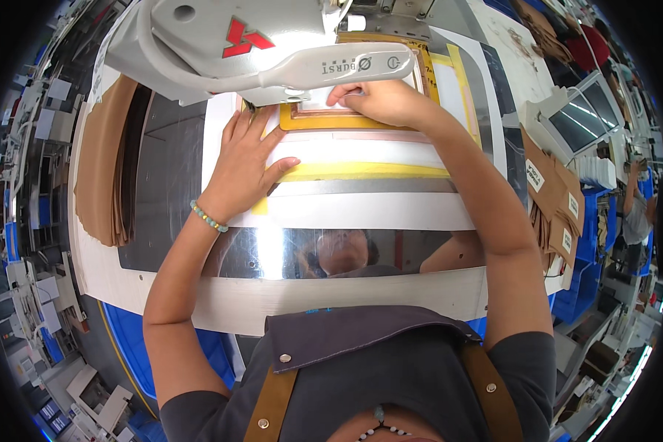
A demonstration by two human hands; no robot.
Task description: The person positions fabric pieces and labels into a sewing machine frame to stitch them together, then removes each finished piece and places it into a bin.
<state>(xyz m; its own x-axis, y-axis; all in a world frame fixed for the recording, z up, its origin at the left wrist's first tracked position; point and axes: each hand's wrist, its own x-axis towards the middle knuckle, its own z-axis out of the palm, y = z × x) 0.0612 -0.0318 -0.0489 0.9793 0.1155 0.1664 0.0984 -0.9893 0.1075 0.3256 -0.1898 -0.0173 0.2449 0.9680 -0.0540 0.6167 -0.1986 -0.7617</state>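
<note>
Apparently smoothing or aligning the white panel inside the yellow frame, with left hand spread wide at the frame's near-left corner, grasping nothing, and right hand half-curled over the frame's interior. Cannot tell whether pinching anything there. Seems to call for settling the panel evenly without nudging the frame.

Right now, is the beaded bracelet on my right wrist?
No, the beaded bracelet circles the wrist of your left hand, while the wrist of your right hand is bare.
</note>
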